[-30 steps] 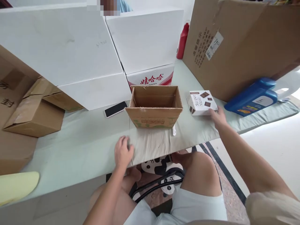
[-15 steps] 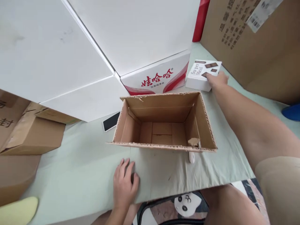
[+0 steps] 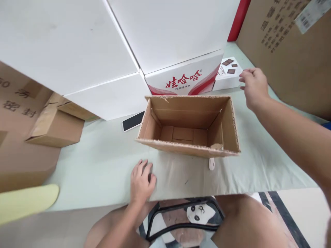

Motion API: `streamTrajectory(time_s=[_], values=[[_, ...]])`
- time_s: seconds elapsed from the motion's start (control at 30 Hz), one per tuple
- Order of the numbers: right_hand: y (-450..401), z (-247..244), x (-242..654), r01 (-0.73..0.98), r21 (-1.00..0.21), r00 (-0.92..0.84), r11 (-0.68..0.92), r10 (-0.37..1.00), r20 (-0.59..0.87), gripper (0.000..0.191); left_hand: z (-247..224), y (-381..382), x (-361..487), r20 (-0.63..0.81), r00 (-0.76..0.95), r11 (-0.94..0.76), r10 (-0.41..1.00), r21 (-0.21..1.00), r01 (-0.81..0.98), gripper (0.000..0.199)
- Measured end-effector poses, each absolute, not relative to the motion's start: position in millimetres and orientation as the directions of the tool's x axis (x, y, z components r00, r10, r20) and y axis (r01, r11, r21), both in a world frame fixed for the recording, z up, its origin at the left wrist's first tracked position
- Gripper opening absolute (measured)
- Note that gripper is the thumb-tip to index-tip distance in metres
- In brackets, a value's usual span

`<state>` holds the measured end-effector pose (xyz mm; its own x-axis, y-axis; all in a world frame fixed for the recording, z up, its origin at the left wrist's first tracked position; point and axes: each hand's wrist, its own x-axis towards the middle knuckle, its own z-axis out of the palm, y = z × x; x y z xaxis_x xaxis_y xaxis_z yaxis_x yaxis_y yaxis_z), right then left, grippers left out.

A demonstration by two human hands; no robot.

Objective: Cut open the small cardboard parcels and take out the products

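White box (image 3: 229, 76) now sits farther back than earlier, beside the printed carton (image 3: 184, 78); left hand (image 3: 141, 182) lies nearest, apparently empty, fingers loosely bent, open carton (image 3: 186, 148) ahead of it; right hand (image 3: 254, 86), half-curled, gripping nothing, just right of white box, best withdrawn without nudging.

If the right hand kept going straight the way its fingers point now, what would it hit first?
Most likely the small white box with brown squares, just ahead of the right hand's fingertips; whether they already touch it is hard to tell.
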<state>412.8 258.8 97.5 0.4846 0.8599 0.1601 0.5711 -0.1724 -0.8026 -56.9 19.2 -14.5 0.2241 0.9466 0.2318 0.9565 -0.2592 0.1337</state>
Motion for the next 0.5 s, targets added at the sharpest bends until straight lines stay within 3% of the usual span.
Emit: streamTrajectory(time_s=[0.07, 0.13, 0.2, 0.27, 0.3, 0.37, 0.43, 0.5], values=[[208, 131, 374, 0.357, -0.932, 0.363, -0.062, 0.929, 0.077, 0.040, -13, 19, -53, 0.213, 0.195, -0.231, 0.957, 0.155, 0.961, 0.038], [163, 160, 339, 0.325, -0.946, 0.169, -0.019, 0.985, 0.039, 0.048, -11, 18, -50, 0.194, 0.174, -0.208, 0.965, 0.168, 0.964, 0.040], [129, 179, 317, 0.325, -0.941, 0.104, -0.099, 0.992, -0.069, 0.071, -8, 16, -47, 0.176, 0.159, -0.190, 0.971, 0.177, 0.966, 0.042], [106, 187, 310, 0.266, -0.927, 0.196, -0.265, 0.956, -0.218, 0.084, -6, 15, -45, 0.164, 0.144, -0.174, 0.976, 0.187, 0.967, 0.042], [96, 187, 312, 0.221, -0.911, 0.257, -0.348, 0.922, -0.290, 0.081, -5, 14, -43, 0.159, 0.136, -0.166, 0.978, 0.194, 0.967, 0.042], [76, 185, 320, 0.128, -0.866, 0.321, -0.483, 0.846, -0.425, 0.056, -2, 13, -41, 0.151, 0.123, -0.154, 0.981, 0.209, 0.966, 0.042], [56, 180, 327, 0.019, -0.833, 0.276, -0.554, 0.803, -0.528, 0.028, 0, 13, -40, 0.144, 0.118, -0.148, 0.982, 0.222, 0.964, 0.041], [38, 176, 328, -0.102, -0.833, 0.220, -0.543, 0.805, -0.551, 0.018, 1, 13, -39, 0.139, 0.113, -0.142, 0.984, 0.227, 0.963, 0.041]])
